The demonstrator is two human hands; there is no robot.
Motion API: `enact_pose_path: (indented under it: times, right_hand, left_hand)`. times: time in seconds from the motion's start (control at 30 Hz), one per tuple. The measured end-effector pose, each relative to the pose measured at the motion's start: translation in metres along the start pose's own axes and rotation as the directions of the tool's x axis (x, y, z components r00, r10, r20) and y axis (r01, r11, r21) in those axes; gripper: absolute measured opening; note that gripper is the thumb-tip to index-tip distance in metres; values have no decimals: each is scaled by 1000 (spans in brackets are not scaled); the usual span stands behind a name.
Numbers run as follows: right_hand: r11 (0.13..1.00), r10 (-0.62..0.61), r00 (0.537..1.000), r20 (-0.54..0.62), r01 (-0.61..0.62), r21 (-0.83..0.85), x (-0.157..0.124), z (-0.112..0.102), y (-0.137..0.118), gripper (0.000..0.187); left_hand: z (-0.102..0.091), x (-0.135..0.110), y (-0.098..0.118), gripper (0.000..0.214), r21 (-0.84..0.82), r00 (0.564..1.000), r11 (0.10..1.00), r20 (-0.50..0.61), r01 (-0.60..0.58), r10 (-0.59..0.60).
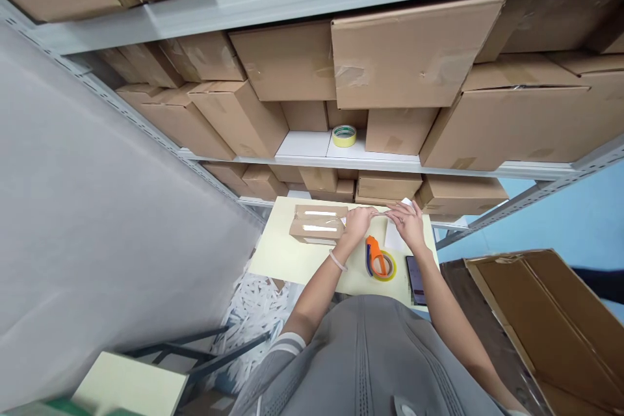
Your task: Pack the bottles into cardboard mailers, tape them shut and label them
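My left hand [359,222] and my right hand [408,226] meet over the table, fingertips pinched on a thin strip [381,213] stretched between them; its material is too small to tell. A small taped cardboard box [316,226] lies just left of my left hand. Under my right hand is a white sheet of paper [394,237], partly covered by the fingers. Nearer my body rests an orange tape dispenser [374,252] with a roll of tape. A phone [416,279] lies by my right forearm.
The pale tabletop [277,253] abuts a metal shelf [312,161] stacked with cardboard boxes. A yellow tape roll [344,136] sits on that shelf. Paper shreds [256,309] fill the space at lower left. A large open carton [560,318] stands at right, a grey wall [107,195] at left.
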State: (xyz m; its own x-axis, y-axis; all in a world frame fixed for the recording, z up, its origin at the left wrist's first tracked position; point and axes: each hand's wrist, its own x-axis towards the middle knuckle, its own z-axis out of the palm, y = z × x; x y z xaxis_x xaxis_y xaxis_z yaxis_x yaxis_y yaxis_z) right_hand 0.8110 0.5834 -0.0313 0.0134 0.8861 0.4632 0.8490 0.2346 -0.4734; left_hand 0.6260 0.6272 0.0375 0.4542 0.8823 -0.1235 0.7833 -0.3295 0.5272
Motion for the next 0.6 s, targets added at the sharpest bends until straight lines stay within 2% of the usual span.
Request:
enact_pose_path:
  times: [0.27, 0.5, 0.6]
  right_hand:
    - [995, -6, 999, 44, 2, 102, 8, 9, 3, 37]
    - [978, 33, 994, 109, -54, 200, 15, 12, -5, 33]
    - [964, 71, 995, 74, -88, 250, 15, 6, 7, 33]
  left_hand:
    - [-5, -1, -18, 32, -25, 998, 999, -45, -39, 38]
    - [0, 3, -27, 31, -116, 994, 988, -54, -98, 92]
    - [-8, 4, -41, 31, -192, 993, 978, -100, -84, 66]
